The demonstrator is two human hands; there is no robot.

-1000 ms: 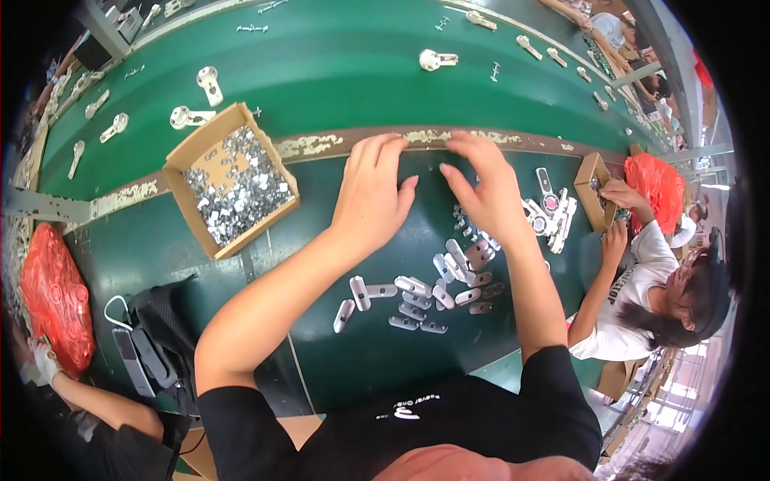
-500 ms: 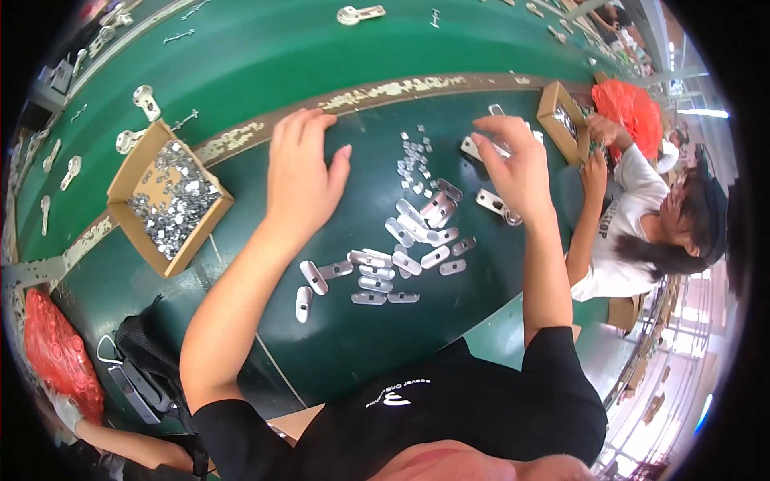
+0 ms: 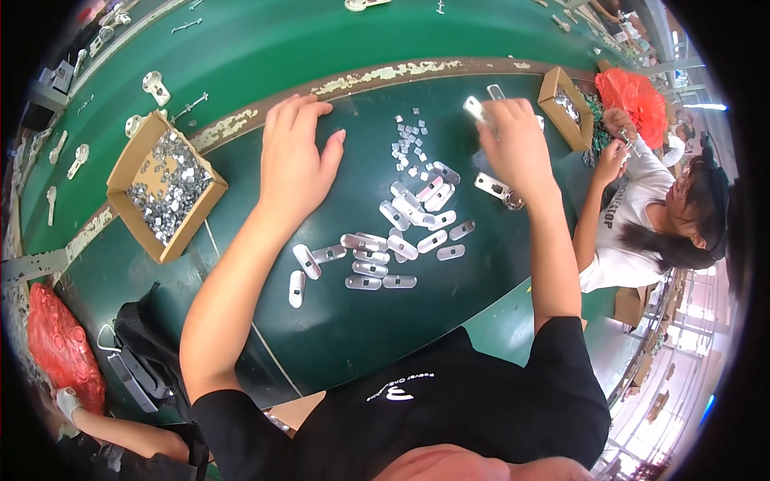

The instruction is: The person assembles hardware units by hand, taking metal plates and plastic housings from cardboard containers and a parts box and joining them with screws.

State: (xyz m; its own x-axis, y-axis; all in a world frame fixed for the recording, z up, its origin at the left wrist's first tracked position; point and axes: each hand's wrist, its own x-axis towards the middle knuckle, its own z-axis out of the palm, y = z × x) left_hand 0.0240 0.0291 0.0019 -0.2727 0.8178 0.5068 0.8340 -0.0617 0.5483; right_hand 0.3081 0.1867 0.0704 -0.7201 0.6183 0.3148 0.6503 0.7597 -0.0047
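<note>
A pale metal piece (image 3: 473, 109) is being partly covered by the right hand (image 3: 515, 148), whose grip cannot be told but is best being confined to the edges, while silver plates (image 3: 401, 247) are being supported by the worktop (image 3: 345, 325) between the forearms and the left hand (image 3: 297, 156) is being held relaxed, seemingly empty.

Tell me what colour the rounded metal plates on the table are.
The plates are silvery grey, clearest in the head view.

Count: about twenty-two oval metal plates (image 3: 297, 289), two open cardboard boxes (image 3: 194, 220) on bench (image 3: 337, 337), two red plastic bags (image 3: 64, 345).
Small square metal pieces (image 3: 412, 171): twenty or more, clumped, exact count unclear; larger silver fittings (image 3: 488, 184): at least three, partly hidden; black mesh bag (image 3: 143, 341): one.
</note>
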